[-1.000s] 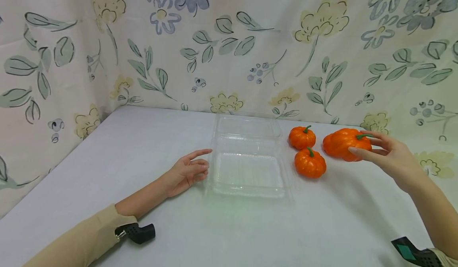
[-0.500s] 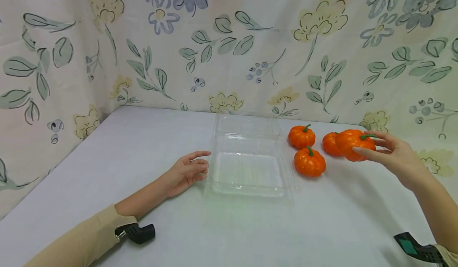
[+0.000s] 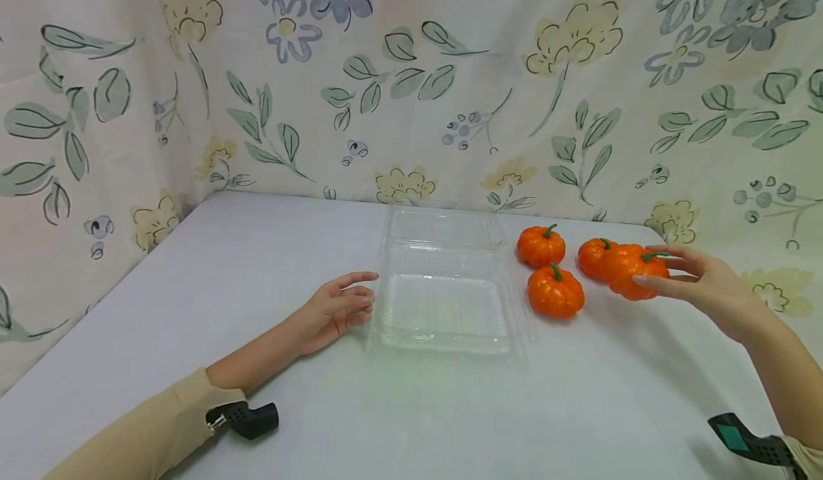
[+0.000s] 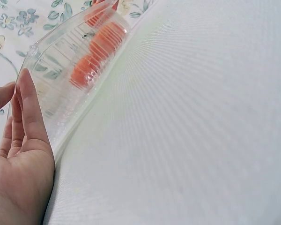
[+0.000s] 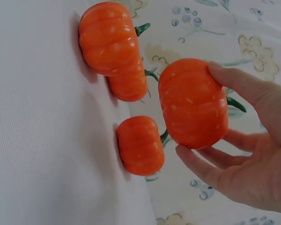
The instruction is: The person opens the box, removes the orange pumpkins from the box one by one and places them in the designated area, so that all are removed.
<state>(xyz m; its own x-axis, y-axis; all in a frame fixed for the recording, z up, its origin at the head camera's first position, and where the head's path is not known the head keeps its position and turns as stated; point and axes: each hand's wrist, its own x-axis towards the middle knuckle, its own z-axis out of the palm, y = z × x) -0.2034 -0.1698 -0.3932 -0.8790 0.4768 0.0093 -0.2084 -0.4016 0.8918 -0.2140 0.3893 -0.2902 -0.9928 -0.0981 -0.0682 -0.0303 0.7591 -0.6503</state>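
In the head view a small orange pumpkin (image 3: 633,274) with a green stem is in my right hand (image 3: 714,287). The thumb and fingertips grip its sides, and the right wrist view shows the held pumpkin (image 5: 194,105) raised off the table. Behind it a second pumpkin (image 3: 593,257) is partly hidden. Two more, a rear pumpkin (image 3: 541,246) and a nearer pumpkin (image 3: 556,291), sit to the left. My left hand (image 3: 334,316) lies beside the clear plastic clamshell box (image 3: 444,341), its fairly straight fingers right at the left edge. The box stands open with its lid back.
A white-covered table (image 3: 270,423) carries everything. Floral cloth (image 3: 386,87) hangs along its back and left side. Each forearm wears a black device, seen as the left wrist device (image 3: 247,419) and the right wrist device (image 3: 749,444).
My right hand has shifted the held pumpkin slightly right, then down and a little back left, uncovering more of the pumpkin behind. My left hand has stayed beside the box.
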